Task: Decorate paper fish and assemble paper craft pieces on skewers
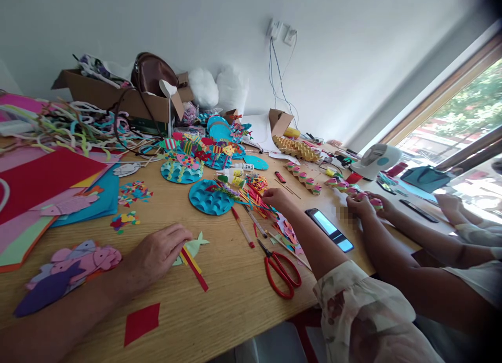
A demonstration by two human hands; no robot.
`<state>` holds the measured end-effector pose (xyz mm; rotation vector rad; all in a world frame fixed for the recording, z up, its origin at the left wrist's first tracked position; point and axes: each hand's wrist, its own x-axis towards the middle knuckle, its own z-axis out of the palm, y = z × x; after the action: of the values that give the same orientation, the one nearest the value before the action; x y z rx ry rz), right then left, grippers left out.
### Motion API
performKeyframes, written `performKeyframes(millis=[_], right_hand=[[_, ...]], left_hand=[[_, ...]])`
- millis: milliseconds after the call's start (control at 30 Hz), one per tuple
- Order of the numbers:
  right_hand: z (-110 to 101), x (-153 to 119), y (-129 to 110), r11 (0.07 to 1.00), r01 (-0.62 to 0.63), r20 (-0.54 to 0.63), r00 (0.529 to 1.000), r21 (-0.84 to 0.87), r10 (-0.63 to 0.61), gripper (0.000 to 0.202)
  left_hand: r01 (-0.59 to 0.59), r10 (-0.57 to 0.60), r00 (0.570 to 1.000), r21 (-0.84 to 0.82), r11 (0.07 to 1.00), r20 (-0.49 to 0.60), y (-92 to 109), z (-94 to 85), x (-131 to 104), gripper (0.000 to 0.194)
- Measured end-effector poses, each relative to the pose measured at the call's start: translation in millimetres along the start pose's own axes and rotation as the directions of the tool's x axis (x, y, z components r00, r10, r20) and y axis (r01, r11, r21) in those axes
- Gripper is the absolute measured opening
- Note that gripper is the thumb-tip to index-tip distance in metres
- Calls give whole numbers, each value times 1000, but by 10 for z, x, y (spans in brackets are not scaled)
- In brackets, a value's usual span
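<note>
My left hand (159, 252) is closed on red and yellow paper strips (195, 269), resting on the table over a pale green paper fish (196, 244). Part of that fish is hidden under the fingers. Farther right, my right hand (279, 200) reaches to a heap of coloured paper strips (257, 185), its fingers pinched at the heap's edge. A red paper piece (141, 324) lies in front of my left forearm. Stacked paper fish (84, 263), purple, pink and blue, lie left of my left hand.
Red-handled scissors (280, 271), a red pen (243, 227) and a phone (329, 229) lie near my right arm. Blue egg-tray discs (210, 197) and glue bottles (231, 173) stand behind. Coloured sheets (47, 180) cover the left. Another person's hands (363, 206) work at the right.
</note>
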<state>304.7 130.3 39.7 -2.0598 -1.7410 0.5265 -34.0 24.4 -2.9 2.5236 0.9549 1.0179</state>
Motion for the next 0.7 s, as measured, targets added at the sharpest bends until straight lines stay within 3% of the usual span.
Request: performKeyframes(millis=[233, 367, 467, 567, 700], right_hand=[[-2, -76, 14, 959, -44, 101, 995, 281, 16, 8], [-71, -195, -34, 897, -55, 186, 982, 438, -31, 15], [-140, -305, -95, 851, -74, 267, 960, 521, -79, 23], [-184, -399, -172, 823, -90, 336, 933, 561, -127, 29], [-185, -473, -267, 765, -113, 412, 887, 634, -210, 30]], left_hand=[[54, -54, 998, -33, 998, 24, 0, -12, -1, 23], [205, -207, 978, -139, 969, -3, 152, -140, 127, 21], [426, -435, 899, -337, 840, 52, 282, -240, 332, 21], [505, -481, 860, -410, 760, 168, 340, -244, 624, 30], [531, -495, 847, -362, 766, 195, 351, -80, 1051, 50]])
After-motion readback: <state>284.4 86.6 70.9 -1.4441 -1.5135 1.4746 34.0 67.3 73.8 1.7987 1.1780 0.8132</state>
